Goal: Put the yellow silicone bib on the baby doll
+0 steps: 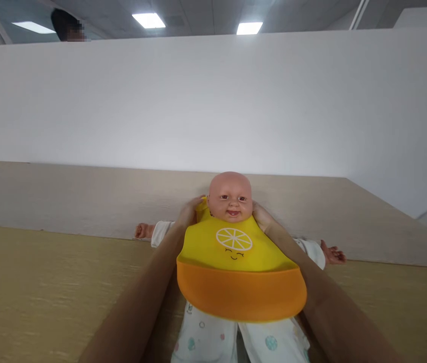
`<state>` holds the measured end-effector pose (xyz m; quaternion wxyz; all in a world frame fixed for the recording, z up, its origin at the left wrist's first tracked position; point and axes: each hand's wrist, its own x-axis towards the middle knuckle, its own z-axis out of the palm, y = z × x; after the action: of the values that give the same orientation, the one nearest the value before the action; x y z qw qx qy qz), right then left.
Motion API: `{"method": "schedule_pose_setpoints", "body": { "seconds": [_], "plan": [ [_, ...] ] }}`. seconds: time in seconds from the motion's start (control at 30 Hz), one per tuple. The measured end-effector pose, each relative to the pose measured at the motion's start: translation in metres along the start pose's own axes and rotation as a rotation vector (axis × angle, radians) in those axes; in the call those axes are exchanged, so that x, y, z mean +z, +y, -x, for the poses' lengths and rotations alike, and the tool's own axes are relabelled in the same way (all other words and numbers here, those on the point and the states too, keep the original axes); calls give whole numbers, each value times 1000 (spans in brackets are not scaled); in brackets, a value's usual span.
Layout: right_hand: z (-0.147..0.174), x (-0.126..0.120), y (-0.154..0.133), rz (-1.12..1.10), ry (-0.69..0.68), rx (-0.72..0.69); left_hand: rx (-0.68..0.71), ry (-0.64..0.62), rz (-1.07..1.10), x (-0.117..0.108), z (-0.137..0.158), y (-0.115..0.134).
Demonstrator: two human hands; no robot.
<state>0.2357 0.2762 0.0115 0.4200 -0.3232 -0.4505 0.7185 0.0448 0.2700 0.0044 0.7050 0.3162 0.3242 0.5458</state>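
A baby doll (230,194) lies on its back, face up, its arms stretched out to both sides. Over its chest is a yellow bib (206,242) with a lemon-slice face and an orange catch pocket (242,295). My left hand (189,210) is closed on the bib's yellow neck strap (201,203), beside the doll's head. On the other side of the neck, my right hand (263,217) grips the bib's upper edge; its fingertips are hidden behind the head. White printed trousers (208,333) show below the pocket.
The doll lies on a yellowish wood-grain surface (47,292), its head over a paler strip (65,194). A white partition (213,106) rises behind. Past its top edge, part of a person's head (65,25) is visible at upper left.
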Motion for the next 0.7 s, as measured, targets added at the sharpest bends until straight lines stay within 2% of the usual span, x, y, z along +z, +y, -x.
{"method": "schedule_pose_setpoints", "body": {
  "seconds": [0.1, 0.2, 0.3, 0.4, 0.5, 0.7],
  "plan": [
    [0, -3, 2, -104, -46, 161, 30, 52, -151, -2, -1, -4],
    [-3, -7, 3, -153, 22, 101, 49, 65, -201, -6, -3, -7],
    [-7, -11, 4, -148, 22, 58, 114, 47, -234, -11, -6, -9],
    [-9, -15, 6, -141, 37, 15, 177, 84, -330, -14, -8, -10],
    [-11, -18, 8, -126, 54, 5, 149, 109, -378, -15, -9, -9],
    [-13, -22, 10, -94, 52, 18, 82, 142, -331, -11, -6, -5]
  ]
}}
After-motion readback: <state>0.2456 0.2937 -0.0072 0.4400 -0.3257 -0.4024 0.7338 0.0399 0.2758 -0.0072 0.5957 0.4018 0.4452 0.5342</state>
